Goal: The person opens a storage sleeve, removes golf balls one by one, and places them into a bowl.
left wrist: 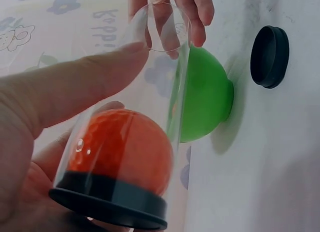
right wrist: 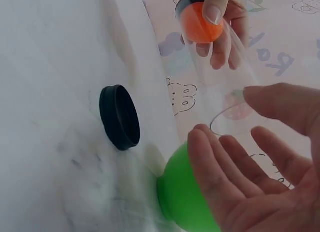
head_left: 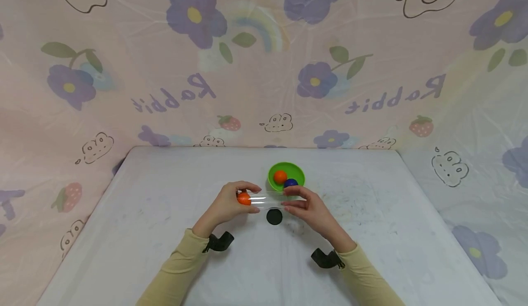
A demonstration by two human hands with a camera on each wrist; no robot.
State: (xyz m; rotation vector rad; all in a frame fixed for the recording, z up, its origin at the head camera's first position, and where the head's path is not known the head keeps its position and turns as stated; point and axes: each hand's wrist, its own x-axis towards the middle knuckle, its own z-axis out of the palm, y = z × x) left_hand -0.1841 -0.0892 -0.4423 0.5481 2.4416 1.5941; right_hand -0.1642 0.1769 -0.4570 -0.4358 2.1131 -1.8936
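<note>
A clear tube [head_left: 266, 200] lies sideways between both hands. Inside it, an orange ball [left wrist: 122, 149] with a dimpled surface sits against the black cap [left wrist: 110, 197] closing the left end. My left hand [head_left: 231, 202] grips the tube around this capped end, thumb along the wall. At the uncapped right end, my right hand [head_left: 308, 209] has its thumb and fingertips at opposite sides of the rim. Just behind the tube stands a green bowl [head_left: 285, 165] holding another orange ball [head_left: 280, 177] and a blue ball [head_left: 291, 183], partly hidden by the right hand.
A loose black cap [head_left: 274, 216] lies on the white table [head_left: 123, 232] just in front of the tube. A patterned curtain [head_left: 264, 68] with flowers and rabbits encloses the table's back and sides. Black camera mounts [head_left: 325, 258] sit at both wrists.
</note>
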